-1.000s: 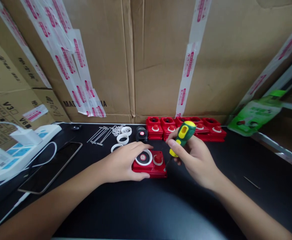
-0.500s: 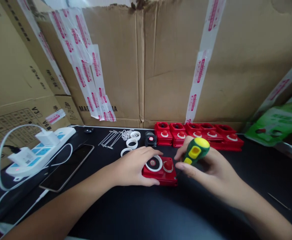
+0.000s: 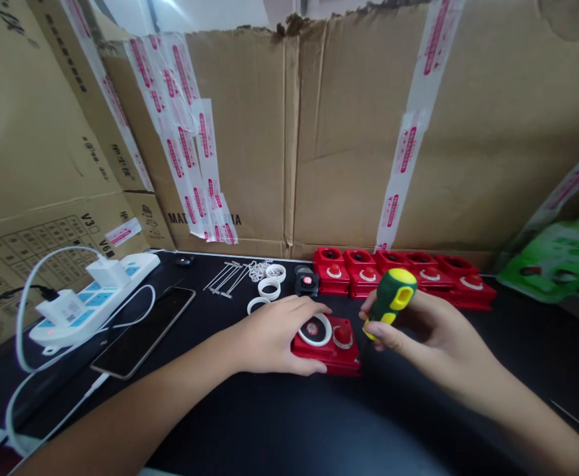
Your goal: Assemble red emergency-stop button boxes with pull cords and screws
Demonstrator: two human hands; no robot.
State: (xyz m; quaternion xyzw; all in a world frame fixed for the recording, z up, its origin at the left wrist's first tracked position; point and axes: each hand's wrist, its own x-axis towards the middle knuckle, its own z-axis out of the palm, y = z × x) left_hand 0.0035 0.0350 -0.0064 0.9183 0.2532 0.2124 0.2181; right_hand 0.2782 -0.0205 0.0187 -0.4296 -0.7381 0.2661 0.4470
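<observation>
On the black tabletop lies a red box-shaped housing (image 3: 326,360) with a white ring (image 3: 328,334) around a dark disc and a red knob (image 3: 342,334) beside it. My left hand (image 3: 279,336) grips its left end, fingers behind and thumb along the front. My right hand (image 3: 413,324) is closed around a green and yellow screwdriver (image 3: 393,297), handle end up, just right of the housing. The screwdriver's tip is too dark to make out. Several white rings (image 3: 269,288) and a small black part (image 3: 307,281) lie beyond my left hand.
Several similar red housings (image 3: 332,272) stand in a row along the cardboard wall (image 3: 349,132). Metal T-shaped rods (image 3: 230,277) lie at the back left. A phone (image 3: 145,334) and a power strip (image 3: 96,297) with cables are at the left. A green bag (image 3: 552,258) leans at the right.
The camera view has shifted, so everything sits slightly further right and lower. The screwdriver handle has tilted a little in my right hand. My left hand keeps its grip on the housing.
</observation>
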